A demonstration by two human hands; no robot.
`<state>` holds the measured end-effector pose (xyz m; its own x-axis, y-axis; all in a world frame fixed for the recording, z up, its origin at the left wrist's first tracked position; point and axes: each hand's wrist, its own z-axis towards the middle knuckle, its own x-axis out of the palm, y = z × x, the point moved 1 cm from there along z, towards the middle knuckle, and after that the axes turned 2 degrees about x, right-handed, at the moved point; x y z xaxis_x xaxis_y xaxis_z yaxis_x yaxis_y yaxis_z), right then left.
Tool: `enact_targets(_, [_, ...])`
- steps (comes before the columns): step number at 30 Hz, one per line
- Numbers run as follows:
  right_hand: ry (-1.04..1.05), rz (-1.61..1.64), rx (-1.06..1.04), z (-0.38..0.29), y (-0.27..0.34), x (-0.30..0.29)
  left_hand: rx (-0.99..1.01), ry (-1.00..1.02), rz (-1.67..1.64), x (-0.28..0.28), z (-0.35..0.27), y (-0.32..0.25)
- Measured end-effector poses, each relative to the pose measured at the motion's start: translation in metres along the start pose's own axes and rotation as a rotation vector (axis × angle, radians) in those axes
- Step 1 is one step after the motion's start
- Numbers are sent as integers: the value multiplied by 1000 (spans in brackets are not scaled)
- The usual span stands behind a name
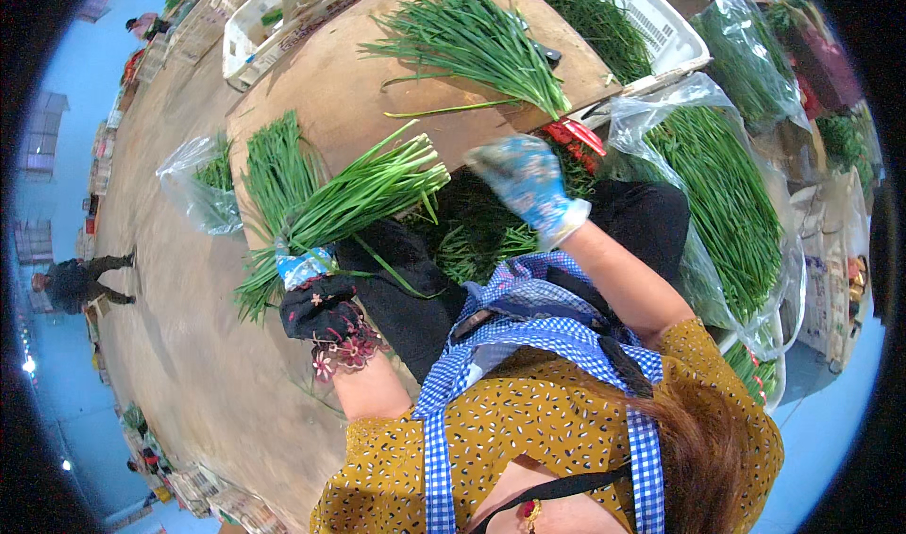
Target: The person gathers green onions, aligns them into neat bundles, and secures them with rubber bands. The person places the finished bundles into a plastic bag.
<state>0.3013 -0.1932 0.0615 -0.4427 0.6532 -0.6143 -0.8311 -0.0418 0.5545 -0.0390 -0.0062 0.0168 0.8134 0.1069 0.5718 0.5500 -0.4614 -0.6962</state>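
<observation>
My left hand (pixel 303 265), in a blue patterned glove, grips a bunch of garlic chives (pixel 361 191); the leaves hide most of its fingers. The pale cut stems point right, and the leaf tips hang past the hand at lower left. My right hand (pixel 520 180), also gloved, is motion-blurred over my lap by the board's near edge, and its finger positions are unclear. Another chive bundle (pixel 283 155) lies on the brown board (pixel 333 88) beside the held bunch. A larger fanned bundle (pixel 467 46) rests at the board's far side, partly over a dark object (pixel 549 54).
Red ties (pixel 577 138) lie by the board's right corner. A clear plastic bag of chives (pixel 722 194) stands at my right, and a white crate (pixel 672 60) lies behind it. Loose greens (pixel 467 244) fill the space below the board. A person (pixel 85 283) stands far left.
</observation>
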Motion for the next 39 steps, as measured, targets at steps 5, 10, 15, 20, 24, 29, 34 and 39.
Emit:
enact_targets(5, [336, 167, 161, 21, 35, 27, 47, -92, -125, 37, -12, 11])
enact_targets(10, [271, 333, 593, 12, 27, 42, 125, -93, -176, 55, -19, 17])
enact_targets(15, [-8, -216, 42, -4, 5, 41, 118, -242, -153, 81, -41, 23])
enact_targets(20, [520, -473, 225, -67, -113, 11, 102, -183, -173, 84, -24, 18])
enact_targets(24, [964, -374, 346, -66, -70, -18, 110, -126, -155, 104, -8, 1])
enact_targets(29, [486, 941, 845, -6, 26, 24, 120, -96, -104, 125, 8, -20])
enact_targets(34, [503, 1447, 983, -9, 21, 37, 65, -221, -103, 102, -27, 0])
enact_targets(39, [467, 1016, 807, -26, -27, 3, -37, -206, -56, 54, -32, 17])
